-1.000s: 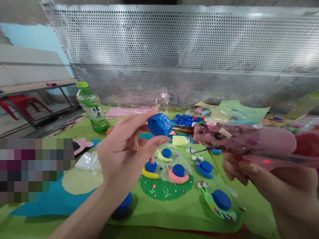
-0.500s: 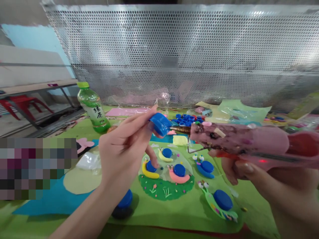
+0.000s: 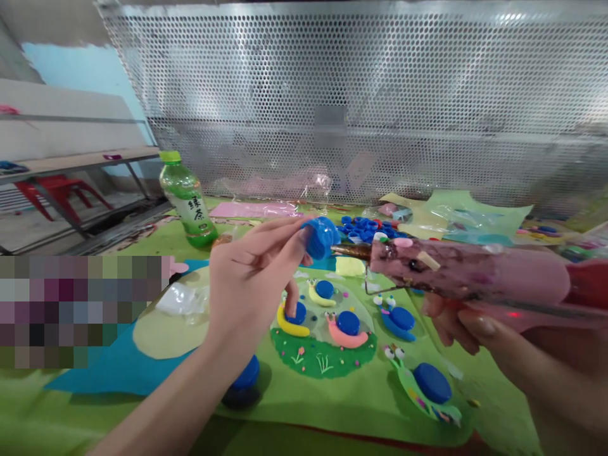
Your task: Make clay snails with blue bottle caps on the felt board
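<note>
Between its thumb and fingers, my left hand pinches a blue bottle cap, tilted so that its hollow side partly shows. My right hand is wrapped round a stained pink glue gun with a small red light; its metal nozzle touches or nearly touches the cap's edge. Below the hands lies a green picture with yellow and pink clay snails whose shells are blue caps. A blue snail and a light green snail lie to its right.
A green tea bottle stands at the back left. A pile of blue caps lies behind the nozzle. Clear plastic rests on blue and cream paper at left. A perforated metal panel rises behind the table.
The view has shifted slightly, so the scene sits further right. The blue cap in my left hand has turned, and more of its hollow inside shows. Both hands keep their hold.
</note>
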`<state>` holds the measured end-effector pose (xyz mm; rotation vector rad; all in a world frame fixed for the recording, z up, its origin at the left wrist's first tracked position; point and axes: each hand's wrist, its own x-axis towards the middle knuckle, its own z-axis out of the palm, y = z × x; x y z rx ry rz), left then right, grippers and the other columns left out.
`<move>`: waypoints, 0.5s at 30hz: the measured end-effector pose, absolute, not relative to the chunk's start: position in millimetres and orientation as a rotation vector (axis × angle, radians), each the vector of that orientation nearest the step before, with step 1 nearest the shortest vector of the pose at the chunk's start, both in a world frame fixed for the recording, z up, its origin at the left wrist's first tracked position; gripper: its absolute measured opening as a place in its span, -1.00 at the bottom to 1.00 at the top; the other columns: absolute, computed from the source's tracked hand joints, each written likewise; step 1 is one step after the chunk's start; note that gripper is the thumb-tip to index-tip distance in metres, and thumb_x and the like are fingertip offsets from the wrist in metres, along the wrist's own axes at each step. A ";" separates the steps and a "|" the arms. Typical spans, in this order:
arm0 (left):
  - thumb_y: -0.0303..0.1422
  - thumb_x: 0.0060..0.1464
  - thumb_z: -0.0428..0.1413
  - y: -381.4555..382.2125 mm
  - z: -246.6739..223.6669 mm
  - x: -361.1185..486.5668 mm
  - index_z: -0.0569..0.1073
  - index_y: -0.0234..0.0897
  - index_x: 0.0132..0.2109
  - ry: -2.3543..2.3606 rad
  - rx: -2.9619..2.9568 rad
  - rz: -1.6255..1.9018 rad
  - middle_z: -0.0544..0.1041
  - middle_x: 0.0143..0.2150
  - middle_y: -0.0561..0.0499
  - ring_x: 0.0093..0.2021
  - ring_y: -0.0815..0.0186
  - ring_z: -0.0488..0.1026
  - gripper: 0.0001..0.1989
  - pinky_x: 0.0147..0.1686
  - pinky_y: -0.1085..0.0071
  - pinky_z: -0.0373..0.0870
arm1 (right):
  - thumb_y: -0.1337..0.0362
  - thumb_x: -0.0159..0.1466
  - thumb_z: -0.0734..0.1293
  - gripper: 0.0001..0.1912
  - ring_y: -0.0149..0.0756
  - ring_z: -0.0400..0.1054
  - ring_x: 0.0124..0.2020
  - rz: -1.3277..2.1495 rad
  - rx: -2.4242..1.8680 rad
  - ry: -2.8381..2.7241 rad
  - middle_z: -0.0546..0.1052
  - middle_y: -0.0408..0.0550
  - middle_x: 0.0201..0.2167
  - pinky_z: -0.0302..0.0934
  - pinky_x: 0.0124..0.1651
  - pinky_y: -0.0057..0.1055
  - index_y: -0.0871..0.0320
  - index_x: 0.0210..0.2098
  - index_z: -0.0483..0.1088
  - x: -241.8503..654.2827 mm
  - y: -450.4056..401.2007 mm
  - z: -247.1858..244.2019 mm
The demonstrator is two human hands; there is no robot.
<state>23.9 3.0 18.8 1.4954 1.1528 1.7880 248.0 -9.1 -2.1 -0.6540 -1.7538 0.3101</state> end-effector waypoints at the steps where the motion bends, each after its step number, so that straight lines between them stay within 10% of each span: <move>1: -0.30 -0.06 0.18 3.1 18.6 23.6 0.56 -0.03 -0.33 1.160 1.503 1.787 0.52 -0.20 0.08 -0.77 0.60 0.26 -0.90 -0.97 0.66 0.08 | 0.43 0.10 0.35 -0.85 -0.26 0.42 -0.49 0.302 -0.668 -1.743 0.49 -0.12 -0.45 0.29 -0.62 -0.43 0.06 -0.36 0.42 248.3 -8.9 -2.2; 15: -0.31 -0.08 0.19 3.7 19.0 25.2 0.57 -0.09 -0.36 1.242 1.612 1.831 0.57 -0.27 0.04 -0.76 0.59 0.19 -0.92 -0.90 0.60 0.08 | 0.45 0.05 0.33 -0.88 -0.28 0.40 -0.53 0.257 -0.715 -1.767 0.48 -0.14 -0.53 0.28 -0.62 -0.45 0.09 -0.48 0.38 245.7 -9.5 1.4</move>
